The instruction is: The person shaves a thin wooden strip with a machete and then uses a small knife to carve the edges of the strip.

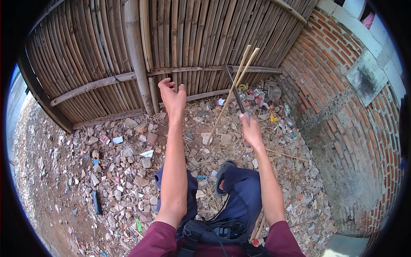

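My right hand (252, 133) is closed round the handle of a long, dark-bladed knife (236, 91), its blade pointing up and away. A pale bamboo stick (222, 112) tilts upward beside the blade, its lower end at the rubble. Toward the top the stick parts into two strips, and the blade crosses it there; whether the blade is lodged in the split I cannot tell. To the left, my left hand (173, 97) is raised in front of the bamboo fence with fingers apart and slightly curled, holding nothing. It does not touch the stick.
A bamboo fence (100, 55) stands ahead, with a brick wall (342, 115) along the right. Stones and litter cover the ground (124, 171). A heap of rubbish (267, 100) fills the far corner. Bamboo pieces (258, 225) lie beside my right leg.
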Demonstrator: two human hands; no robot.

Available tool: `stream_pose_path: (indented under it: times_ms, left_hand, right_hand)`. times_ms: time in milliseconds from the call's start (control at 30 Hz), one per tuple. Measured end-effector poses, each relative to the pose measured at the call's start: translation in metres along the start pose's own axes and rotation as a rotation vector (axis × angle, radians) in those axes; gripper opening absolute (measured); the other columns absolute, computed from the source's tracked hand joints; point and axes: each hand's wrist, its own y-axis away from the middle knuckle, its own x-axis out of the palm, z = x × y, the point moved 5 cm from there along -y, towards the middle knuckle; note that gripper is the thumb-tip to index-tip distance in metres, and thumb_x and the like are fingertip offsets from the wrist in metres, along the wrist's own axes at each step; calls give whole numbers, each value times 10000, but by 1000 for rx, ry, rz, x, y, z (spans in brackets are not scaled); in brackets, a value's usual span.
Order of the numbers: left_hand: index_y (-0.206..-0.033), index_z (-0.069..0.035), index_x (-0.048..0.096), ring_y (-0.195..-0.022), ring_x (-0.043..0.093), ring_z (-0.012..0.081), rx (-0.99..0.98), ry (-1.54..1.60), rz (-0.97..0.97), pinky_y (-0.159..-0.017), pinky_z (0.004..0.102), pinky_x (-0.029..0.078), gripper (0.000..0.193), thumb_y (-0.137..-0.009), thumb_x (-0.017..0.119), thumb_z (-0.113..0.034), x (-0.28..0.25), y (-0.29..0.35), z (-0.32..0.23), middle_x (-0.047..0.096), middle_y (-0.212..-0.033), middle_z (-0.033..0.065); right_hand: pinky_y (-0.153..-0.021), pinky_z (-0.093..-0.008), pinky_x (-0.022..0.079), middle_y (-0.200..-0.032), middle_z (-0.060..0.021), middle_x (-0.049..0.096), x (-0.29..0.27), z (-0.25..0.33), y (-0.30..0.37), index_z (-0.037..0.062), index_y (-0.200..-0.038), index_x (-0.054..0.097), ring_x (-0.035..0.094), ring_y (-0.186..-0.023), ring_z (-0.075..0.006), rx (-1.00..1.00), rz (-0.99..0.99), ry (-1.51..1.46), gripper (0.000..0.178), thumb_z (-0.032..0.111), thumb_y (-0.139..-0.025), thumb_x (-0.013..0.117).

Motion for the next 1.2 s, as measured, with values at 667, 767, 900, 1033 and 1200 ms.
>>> stream_pose_path:
  times_ms: [667,767,900,1033,1200]
  left_hand:
    - [-1332,17,513,-1036,592,255,-25,36,40,-987,421,500,526,-873,751,-82,11,8,4,629,-1197,163]
    - [-1335,16,510,-1036,589,259,-14,33,26,-992,423,496,530,-873,752,-81,6,-1,3,628,-1193,158]
    - [-1339,13,509,-1024,594,268,-35,13,20,-990,423,496,540,-871,760,-84,6,3,11,633,-1177,154]
    - [-1338,12,513,-1028,604,271,-42,16,14,-990,426,502,539,-871,765,-83,4,-1,4,637,-1184,163]
    - [-1330,9,516,-1035,611,275,-16,25,-1,-987,430,506,530,-874,763,-100,1,-1,7,636,-1188,163]
  right_hand:
    - [-603,-473,565,-676,-152,658,-15,26,-8,-49,-1059,666,682,-528,-291,-18,-23,74,532,471,-1088,557]
    - [-619,-473,563,-714,-177,686,23,-9,-14,-57,-1015,696,719,-586,-322,-161,-118,141,549,476,-1070,579]
    - [-498,-396,506,-645,-79,615,-14,19,-24,-14,-960,663,628,-505,-205,58,72,8,529,495,-1077,581]
    - [-430,-317,408,-613,25,483,-73,62,-9,38,-928,608,463,-453,-99,45,66,-139,490,495,-1099,555]
    - [-417,-269,368,-612,60,415,-122,112,20,51,-989,564,398,-440,-51,-8,27,-182,465,500,-1107,540]
